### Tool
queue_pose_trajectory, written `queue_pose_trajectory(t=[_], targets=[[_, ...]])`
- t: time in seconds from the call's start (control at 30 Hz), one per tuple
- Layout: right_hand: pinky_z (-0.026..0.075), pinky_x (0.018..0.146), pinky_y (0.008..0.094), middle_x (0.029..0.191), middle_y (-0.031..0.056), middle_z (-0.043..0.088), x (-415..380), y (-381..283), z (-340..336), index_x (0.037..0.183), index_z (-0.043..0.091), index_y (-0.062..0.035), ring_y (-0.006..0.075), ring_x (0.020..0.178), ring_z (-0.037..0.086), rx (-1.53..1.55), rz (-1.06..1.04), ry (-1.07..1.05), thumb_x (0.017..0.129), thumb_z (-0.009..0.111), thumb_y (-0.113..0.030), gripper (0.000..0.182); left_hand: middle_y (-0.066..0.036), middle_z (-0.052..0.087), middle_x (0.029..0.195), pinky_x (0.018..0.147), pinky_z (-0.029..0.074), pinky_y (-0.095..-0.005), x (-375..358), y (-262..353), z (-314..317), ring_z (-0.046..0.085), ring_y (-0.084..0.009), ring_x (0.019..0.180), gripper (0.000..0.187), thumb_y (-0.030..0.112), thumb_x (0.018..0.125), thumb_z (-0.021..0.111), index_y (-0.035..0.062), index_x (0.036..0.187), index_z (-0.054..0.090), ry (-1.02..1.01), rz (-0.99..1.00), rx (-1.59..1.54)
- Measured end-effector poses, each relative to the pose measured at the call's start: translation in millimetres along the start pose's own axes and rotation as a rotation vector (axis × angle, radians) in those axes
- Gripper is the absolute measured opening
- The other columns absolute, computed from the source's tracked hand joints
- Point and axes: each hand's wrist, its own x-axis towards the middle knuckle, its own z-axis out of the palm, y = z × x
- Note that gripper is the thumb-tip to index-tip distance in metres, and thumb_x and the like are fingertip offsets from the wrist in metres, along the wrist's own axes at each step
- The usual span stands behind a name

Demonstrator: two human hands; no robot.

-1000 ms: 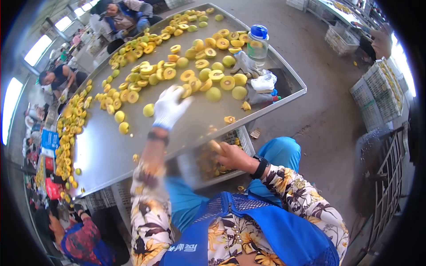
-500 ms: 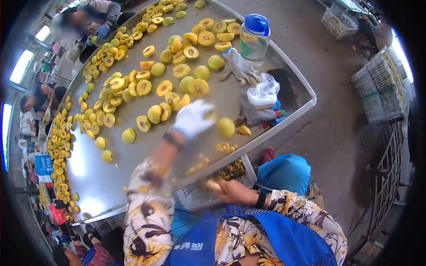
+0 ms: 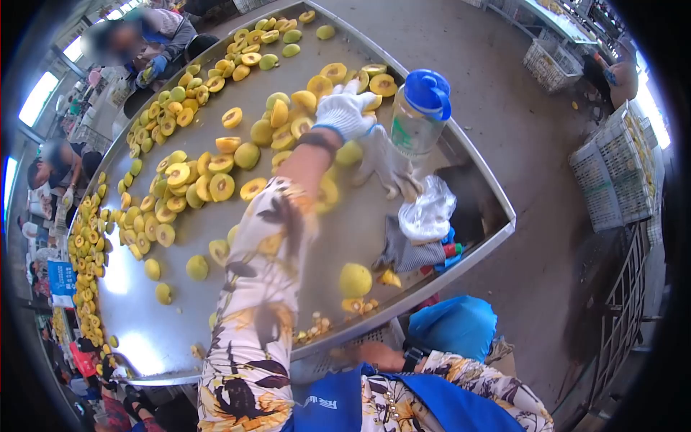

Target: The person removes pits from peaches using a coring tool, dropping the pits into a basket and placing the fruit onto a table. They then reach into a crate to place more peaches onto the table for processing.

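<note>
My left hand (image 3: 345, 114), in a white glove, reaches across the metal table (image 3: 273, 309), fingers spread over halved yellow fruit (image 3: 319, 86) near the far edge. Whether it touches a piece is unclear. My right hand (image 3: 380, 356), bare with a dark watch at the wrist, is low by the near table edge; its fingers are blurred and partly hidden, as is anything in them. A whole yellow-green fruit (image 3: 355, 280) lies near that edge, beside small scraps (image 3: 314, 328). Many fruit halves (image 3: 178, 175) spread over the left part of the table.
A blue-lidded bottle (image 3: 419, 119), a loose grey-white glove (image 3: 386, 162) and a clear plastic bag (image 3: 427, 209) lie on the right side. A raised rim edges the table. Co-workers sit along the far left side. Stacked crates (image 3: 612, 169) stand at the right.
My left hand has moved forward, away from my body, to the farther fruit, its fingers now spread. My right hand is lower and more hidden by the table edge. The view has shifted slightly.
</note>
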Motion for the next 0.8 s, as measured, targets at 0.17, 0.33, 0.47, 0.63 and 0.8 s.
queue_pose_trajectory(t=[0.17,0.33,0.47,0.63,0.8], targets=[[0.049,0.066,0.0449,0.090,0.0227,0.060,-8.8,36.8,-10.0,0.118,0.047,-0.0055,0.0366,0.080,0.060,0.037,0.016,0.075,0.086,0.048,-0.025,0.038,-0.007,0.033,0.135,0.095,0.034,-0.0509,79.7,1.9,23.5,0.035,-0.0308,0.122,0.058,0.044,0.067,0.067,0.0307,0.122,0.053,-0.231,-0.175,0.094],[0.049,0.067,0.0442,0.090,0.0210,0.060,-10.5,51.2,-30.8,0.114,0.049,-0.0048,0.0344,0.080,0.060,0.066,0.105,0.134,0.085,0.049,-0.024,0.035,-0.004,0.028,0.140,0.097,0.027,-0.0621,124.9,-4.6,48.3,0.026,-0.0340,0.130,0.071,0.060,0.064,0.064,0.0326,0.127,0.047,-0.381,-0.239,0.126],[0.049,0.068,0.0437,0.091,0.0197,0.060,-13.3,54.3,-31.8,0.111,0.051,-0.0042,0.0326,0.080,0.060,0.083,0.145,0.155,0.084,0.050,-0.022,0.033,-0.009,0.036,0.135,0.097,0.033,-0.0548,131.8,-19.4,67.8,0.043,-0.0345,0.120,0.048,0.049,0.081,0.049,0.0328,0.126,0.046,-0.425,-0.227,0.116],[0.048,0.069,0.0430,0.091,0.0181,0.060,-18.6,49.0,-27.9,0.107,0.053,-0.0035,0.0303,0.081,0.060,0.041,0.160,0.193,0.082,0.051,-0.021,0.030,-0.013,0.038,0.133,0.096,0.038,-0.0456,81.2,-42.7,55.8,0.046,-0.0340,0.116,0.064,0.055,0.062,0.063,0.0265,0.118,0.055,-0.414,-0.147,-0.086],[0.048,0.071,0.0423,0.091,0.0164,0.060,-17.6,39.3,-11.5,0.104,0.055,-0.0029,0.0280,0.081,0.059,-0.039,0.156,0.243,0.081,0.052,-0.019,0.028,-0.014,0.036,0.135,0.093,0.042,-0.0392,-39.6,-60.2,7.4,0.049,-0.0359,0.112,0.056,0.044,0.062,0.069,0.0203,0.111,0.056,-0.381,-0.144,0.011]])
